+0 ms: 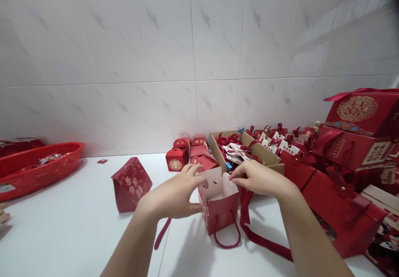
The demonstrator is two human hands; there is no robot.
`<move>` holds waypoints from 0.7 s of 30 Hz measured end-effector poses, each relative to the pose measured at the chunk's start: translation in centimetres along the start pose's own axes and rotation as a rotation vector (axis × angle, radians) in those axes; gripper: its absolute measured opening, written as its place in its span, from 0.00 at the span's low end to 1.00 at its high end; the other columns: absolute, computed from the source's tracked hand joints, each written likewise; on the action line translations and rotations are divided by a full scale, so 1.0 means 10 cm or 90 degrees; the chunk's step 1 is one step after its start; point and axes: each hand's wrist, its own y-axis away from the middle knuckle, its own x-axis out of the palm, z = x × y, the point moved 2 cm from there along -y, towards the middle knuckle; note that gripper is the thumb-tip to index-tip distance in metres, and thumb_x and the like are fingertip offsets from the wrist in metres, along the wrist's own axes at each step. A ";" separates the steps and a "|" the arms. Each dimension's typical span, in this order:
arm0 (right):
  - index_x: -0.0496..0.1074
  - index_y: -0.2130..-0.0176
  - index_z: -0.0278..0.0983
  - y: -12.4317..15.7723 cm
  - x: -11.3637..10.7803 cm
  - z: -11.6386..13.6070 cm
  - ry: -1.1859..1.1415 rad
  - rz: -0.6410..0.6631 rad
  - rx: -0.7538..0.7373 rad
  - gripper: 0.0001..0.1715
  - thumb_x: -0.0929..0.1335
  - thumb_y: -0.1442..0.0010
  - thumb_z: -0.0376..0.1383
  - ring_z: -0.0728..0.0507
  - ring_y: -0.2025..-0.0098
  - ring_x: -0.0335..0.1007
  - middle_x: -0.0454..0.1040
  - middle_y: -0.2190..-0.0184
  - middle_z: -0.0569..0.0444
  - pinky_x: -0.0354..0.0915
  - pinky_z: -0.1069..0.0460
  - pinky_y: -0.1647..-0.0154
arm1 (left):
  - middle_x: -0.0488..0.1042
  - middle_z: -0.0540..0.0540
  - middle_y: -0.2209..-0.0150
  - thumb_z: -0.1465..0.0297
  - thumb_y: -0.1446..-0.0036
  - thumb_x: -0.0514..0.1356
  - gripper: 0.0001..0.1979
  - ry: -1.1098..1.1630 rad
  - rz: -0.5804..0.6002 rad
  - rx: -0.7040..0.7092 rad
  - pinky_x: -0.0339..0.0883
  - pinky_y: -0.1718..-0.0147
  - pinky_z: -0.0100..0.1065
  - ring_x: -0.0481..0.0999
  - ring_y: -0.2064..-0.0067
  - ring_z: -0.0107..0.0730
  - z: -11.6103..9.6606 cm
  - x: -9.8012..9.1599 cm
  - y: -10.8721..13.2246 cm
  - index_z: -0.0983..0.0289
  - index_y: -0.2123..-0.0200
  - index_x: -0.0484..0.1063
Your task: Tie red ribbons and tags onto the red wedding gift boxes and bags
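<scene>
In front of me stands an open red paper gift box with a pale inside, slot holes and a rope handle hanging on its near side. My left hand is at its left side, fingers spread, thumb by the wall. At the upper right edge, my right hand has its fingertips pinched together on the box's flap. A dark red ribbon trails along the table to the right of the box, and another ribbon end lies to the left.
A closed red box with a peaked top stands at left, near a red plastic basin. Small red boxes and a cardboard carton of tags and ribbons sit by the tiled wall. Red gift boxes are piled at right.
</scene>
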 end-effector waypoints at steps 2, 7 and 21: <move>0.76 0.74 0.35 -0.03 0.02 0.00 0.035 -0.002 0.037 0.13 0.64 0.45 0.36 0.49 0.79 0.61 0.71 0.79 0.54 0.52 0.53 0.77 | 0.64 0.57 0.50 0.54 0.51 0.60 0.16 0.000 0.011 -0.016 0.64 0.62 0.36 0.63 0.48 0.48 -0.02 0.02 -0.02 0.59 0.64 0.70; 0.75 0.72 0.36 -0.04 0.03 0.01 0.037 0.007 0.061 0.06 0.67 0.51 0.32 0.48 0.74 0.66 0.74 0.75 0.54 0.55 0.55 0.74 | 0.67 0.56 0.60 0.58 0.47 0.57 0.13 -0.009 -0.022 -0.042 0.62 0.67 0.34 0.68 0.60 0.40 -0.06 0.05 -0.14 0.63 0.71 0.66; 0.63 0.81 0.35 -0.05 0.09 0.08 0.109 0.078 0.095 0.09 0.65 0.52 0.34 0.50 0.79 0.58 0.64 0.82 0.57 0.49 0.55 0.80 | 0.72 0.64 0.66 0.77 0.48 0.51 0.09 -0.113 -0.032 -0.012 0.65 0.66 0.42 0.73 0.63 0.48 -0.21 0.41 -0.47 0.66 0.71 0.71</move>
